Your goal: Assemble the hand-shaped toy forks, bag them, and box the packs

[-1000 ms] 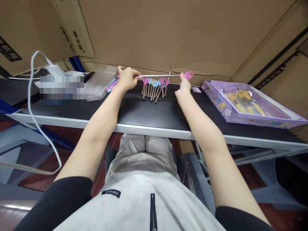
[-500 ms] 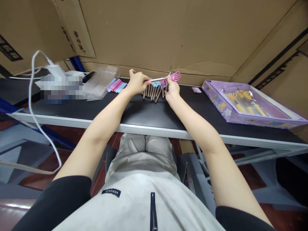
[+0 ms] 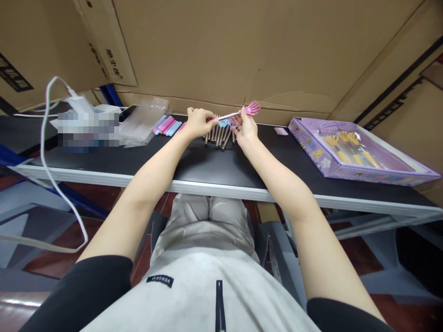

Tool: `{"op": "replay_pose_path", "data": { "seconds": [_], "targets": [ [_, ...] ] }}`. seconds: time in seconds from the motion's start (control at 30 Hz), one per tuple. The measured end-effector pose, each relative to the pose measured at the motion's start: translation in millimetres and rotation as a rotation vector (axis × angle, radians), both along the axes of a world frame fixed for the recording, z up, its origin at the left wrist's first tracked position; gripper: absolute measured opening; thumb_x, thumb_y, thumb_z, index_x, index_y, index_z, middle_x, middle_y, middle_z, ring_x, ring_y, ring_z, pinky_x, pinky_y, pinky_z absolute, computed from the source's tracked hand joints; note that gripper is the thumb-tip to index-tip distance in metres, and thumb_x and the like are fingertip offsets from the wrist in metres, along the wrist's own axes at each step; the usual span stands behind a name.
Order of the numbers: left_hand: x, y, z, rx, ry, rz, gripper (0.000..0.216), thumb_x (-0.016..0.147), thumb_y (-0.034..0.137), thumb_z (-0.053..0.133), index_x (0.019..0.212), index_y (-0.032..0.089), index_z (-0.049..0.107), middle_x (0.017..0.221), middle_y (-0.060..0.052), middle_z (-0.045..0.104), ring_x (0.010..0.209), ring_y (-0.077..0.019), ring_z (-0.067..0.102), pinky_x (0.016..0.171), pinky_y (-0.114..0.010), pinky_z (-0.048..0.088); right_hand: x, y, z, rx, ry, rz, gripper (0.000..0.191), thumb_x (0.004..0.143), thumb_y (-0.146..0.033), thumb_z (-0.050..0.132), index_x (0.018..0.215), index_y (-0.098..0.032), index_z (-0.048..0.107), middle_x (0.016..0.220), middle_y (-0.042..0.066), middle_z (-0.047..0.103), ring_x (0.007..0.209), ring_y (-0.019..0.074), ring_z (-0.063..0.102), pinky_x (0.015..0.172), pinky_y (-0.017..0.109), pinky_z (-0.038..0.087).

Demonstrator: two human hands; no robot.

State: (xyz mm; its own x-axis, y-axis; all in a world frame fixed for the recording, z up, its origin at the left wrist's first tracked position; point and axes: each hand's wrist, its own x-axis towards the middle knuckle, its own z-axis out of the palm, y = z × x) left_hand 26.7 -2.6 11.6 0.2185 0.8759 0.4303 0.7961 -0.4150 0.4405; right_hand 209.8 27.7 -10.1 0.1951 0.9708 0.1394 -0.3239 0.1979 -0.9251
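A pink hand-shaped back scratcher [image 3: 254,109] with a thin metal rod is held up across both hands above the table. My left hand [image 3: 199,122] pinches the rod's left end, where a bit of pink shows. Just below the pink claw, my right hand [image 3: 246,127] has its thumb and fingers closed on the scratcher, the lower fingers loosely curled. Beneath and between the hands lie several more scratchers [image 3: 218,137], their metal rods pointing towards me and some blue and purple claws visible. Pink and blue handle grips [image 3: 168,125] lie left of my left hand.
Clear plastic bags [image 3: 140,124] lie left of the grips, beside a blurred-out patch and a white cable [image 3: 44,138]. A purple box [image 3: 374,173] with yellow scratchers behind its window stands at the right, near a small pink card [image 3: 281,131]. Cardboard [image 3: 224,55] walls the table's back.
My left hand's raised fingers have come down, and the right hand's lower fingers have shifted slightly. Both hands still hold the pink back scratcher in nearly the same place.
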Motion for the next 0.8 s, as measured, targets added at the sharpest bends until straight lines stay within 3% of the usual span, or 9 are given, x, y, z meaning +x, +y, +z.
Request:
{"op": "replay_pose_path", "data": {
  "seconds": [0.23, 0.37, 0.47, 0.63, 0.8],
  "targets": [
    [20, -3, -7.4, -0.012, -0.113, -0.006, 0.025, 0.104, 0.036, 0.062, 0.097, 0.017, 0.076, 0.091, -0.011, 0.080, 0.111, -0.0345, 0.072, 0.111, -0.049, 0.046, -15, -17, 4.5, -0.091, -0.062, -0.008, 0.025, 0.091, -0.040, 0.088, 0.092, -0.023, 0.069, 0.093, -0.002, 0.077, 0.095, 0.0147, 0.079, 0.089, 0.032, 0.062],
    [28, -4, -12.5, -0.036, -0.154, -0.009, 0.025, 0.100, 0.037, 0.065, 0.088, 0.017, 0.074, 0.088, -0.011, 0.079, 0.100, -0.0298, 0.072, 0.099, -0.042, 0.053, -21, -24, 1.2, -0.113, -0.185, 0.009, 0.025, 0.087, -0.037, 0.091, 0.089, -0.020, 0.072, 0.080, -0.002, 0.073, 0.080, 0.0137, 0.077, 0.078, 0.027, 0.064],
    [32, -7, -12.8, -0.090, -0.158, -0.009, 0.027, 0.098, 0.040, 0.067, 0.085, 0.017, 0.073, 0.086, -0.009, 0.078, 0.099, -0.0280, 0.072, 0.098, -0.038, 0.054, -20, -27, 5.3, -0.157, -0.248, -0.003, 0.017, 0.093, -0.022, 0.084, 0.084, -0.017, 0.070, 0.070, -0.003, 0.068, 0.067, 0.0096, 0.071, 0.068, 0.020, 0.060],
    [31, -13, -7.7, -0.149, -0.147, 0.022, 0.032, 0.103, 0.041, 0.060, 0.089, 0.017, 0.076, 0.082, -0.008, 0.076, 0.100, -0.0263, 0.072, 0.104, -0.036, 0.053, -8, -19, 14.2, -0.187, -0.314, -0.082, 0.027, 0.096, -0.011, 0.074, 0.072, -0.016, 0.063, 0.064, -0.002, 0.064, 0.055, 0.0082, 0.062, 0.059, 0.018, 0.057],
    [14, -6, -6.1, -0.098, 0.059, 0.239, 0.033, 0.105, 0.033, 0.052, 0.106, 0.015, 0.080, 0.116, -0.017, 0.082, 0.130, -0.0353, 0.068, 0.122, -0.050, 0.041, 32, 7, 7.7, -0.088, -0.639, -0.247, 0.020, 0.095, -0.013, 0.067, 0.076, -0.014, 0.073, 0.068, 0.003, 0.067, 0.073, 0.0194, 0.075, 0.077, 0.032, 0.066]
  ]
}}
